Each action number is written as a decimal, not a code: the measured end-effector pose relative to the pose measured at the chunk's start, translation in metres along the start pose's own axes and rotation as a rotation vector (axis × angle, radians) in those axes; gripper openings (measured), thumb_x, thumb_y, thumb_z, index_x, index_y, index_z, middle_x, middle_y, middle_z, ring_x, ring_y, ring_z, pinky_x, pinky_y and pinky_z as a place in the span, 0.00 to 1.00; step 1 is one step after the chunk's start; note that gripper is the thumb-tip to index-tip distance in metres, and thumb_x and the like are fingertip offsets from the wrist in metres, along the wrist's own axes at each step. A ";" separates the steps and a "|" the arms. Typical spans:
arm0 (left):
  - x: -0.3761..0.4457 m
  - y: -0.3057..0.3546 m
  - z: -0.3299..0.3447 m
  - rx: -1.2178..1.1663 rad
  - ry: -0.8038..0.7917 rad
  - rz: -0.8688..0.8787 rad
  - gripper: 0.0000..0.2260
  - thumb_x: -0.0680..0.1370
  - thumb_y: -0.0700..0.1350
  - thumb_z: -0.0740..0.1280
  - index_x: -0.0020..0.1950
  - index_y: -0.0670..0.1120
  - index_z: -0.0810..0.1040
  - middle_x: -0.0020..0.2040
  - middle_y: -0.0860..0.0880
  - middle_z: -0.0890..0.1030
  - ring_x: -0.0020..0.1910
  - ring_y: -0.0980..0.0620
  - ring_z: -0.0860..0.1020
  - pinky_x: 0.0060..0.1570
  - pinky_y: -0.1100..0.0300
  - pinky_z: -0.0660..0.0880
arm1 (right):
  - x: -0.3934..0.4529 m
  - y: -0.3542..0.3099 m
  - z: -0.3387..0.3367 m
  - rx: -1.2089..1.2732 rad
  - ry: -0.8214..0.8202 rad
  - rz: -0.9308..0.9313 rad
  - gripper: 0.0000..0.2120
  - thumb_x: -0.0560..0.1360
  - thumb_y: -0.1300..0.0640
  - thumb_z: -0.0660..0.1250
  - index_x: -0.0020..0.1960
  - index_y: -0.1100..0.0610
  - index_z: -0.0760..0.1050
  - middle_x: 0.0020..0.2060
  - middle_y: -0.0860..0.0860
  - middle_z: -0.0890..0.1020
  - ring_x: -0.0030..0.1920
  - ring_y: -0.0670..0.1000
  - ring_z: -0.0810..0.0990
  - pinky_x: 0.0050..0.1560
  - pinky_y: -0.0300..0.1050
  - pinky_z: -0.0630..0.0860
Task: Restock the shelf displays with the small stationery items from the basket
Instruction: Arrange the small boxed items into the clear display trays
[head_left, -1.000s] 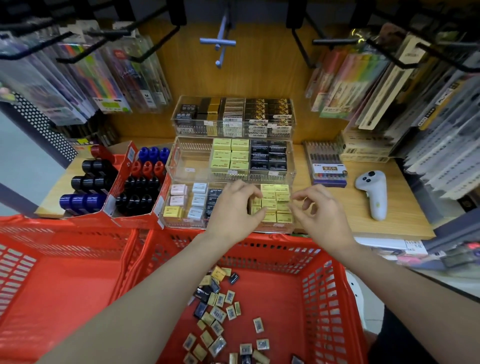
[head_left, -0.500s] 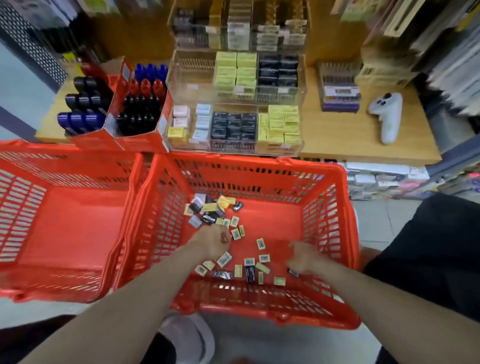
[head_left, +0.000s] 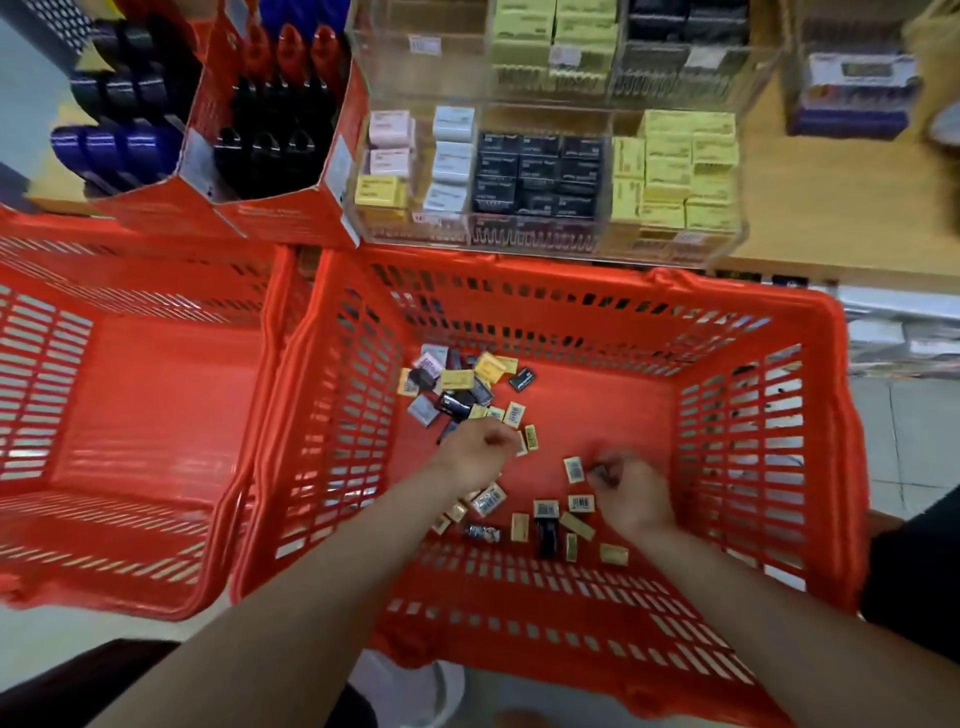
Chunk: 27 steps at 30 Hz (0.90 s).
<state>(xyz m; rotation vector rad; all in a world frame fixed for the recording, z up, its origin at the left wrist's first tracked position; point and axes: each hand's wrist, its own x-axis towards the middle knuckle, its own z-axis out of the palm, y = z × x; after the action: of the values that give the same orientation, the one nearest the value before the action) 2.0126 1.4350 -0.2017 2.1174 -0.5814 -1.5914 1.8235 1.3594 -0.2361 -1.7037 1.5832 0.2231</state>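
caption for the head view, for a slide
Both hands, left and right, reach among small boxes in the red basket below the shelf display.

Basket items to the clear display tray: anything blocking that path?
Nothing visible does. Both the left hand and right hand are down among the loose items in the open-topped basket, and the clear tray sits just beyond its far rim, top open.

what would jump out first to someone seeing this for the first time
The big red basket fills the middle of the view, with small yellow and black stationery boxes scattered over its floor. Both hands reach down into it: the left hand and the right hand, fingers curled among the boxes. Above the basket, a clear shelf display holds tidy rows of the same kind of boxes, and a second red basket sits to the left.
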 end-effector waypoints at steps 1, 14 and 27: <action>-0.002 0.003 0.002 -0.160 0.006 -0.069 0.05 0.82 0.43 0.63 0.53 0.48 0.79 0.62 0.44 0.79 0.57 0.48 0.78 0.58 0.51 0.77 | -0.001 -0.016 -0.002 0.110 -0.013 -0.047 0.10 0.75 0.60 0.72 0.56 0.55 0.79 0.45 0.50 0.83 0.46 0.50 0.81 0.43 0.32 0.71; -0.012 0.001 -0.001 -0.965 0.140 -0.365 0.07 0.83 0.35 0.60 0.54 0.39 0.78 0.37 0.46 0.75 0.35 0.53 0.73 0.34 0.64 0.75 | -0.017 0.001 -0.005 -0.315 -0.322 -0.122 0.40 0.70 0.49 0.76 0.75 0.40 0.57 0.70 0.55 0.60 0.67 0.58 0.71 0.67 0.50 0.71; -0.007 -0.012 0.004 -0.858 0.140 -0.441 0.07 0.82 0.38 0.62 0.49 0.42 0.80 0.38 0.46 0.78 0.38 0.52 0.76 0.40 0.62 0.76 | 0.034 -0.020 0.016 -0.393 -0.119 -0.358 0.29 0.71 0.58 0.74 0.69 0.50 0.67 0.68 0.52 0.59 0.66 0.56 0.66 0.65 0.49 0.72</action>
<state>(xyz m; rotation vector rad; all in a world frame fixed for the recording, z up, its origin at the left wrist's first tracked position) 2.0076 1.4484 -0.2038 1.6959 0.5764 -1.4882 1.8543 1.3419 -0.2587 -2.1964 1.1733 0.4676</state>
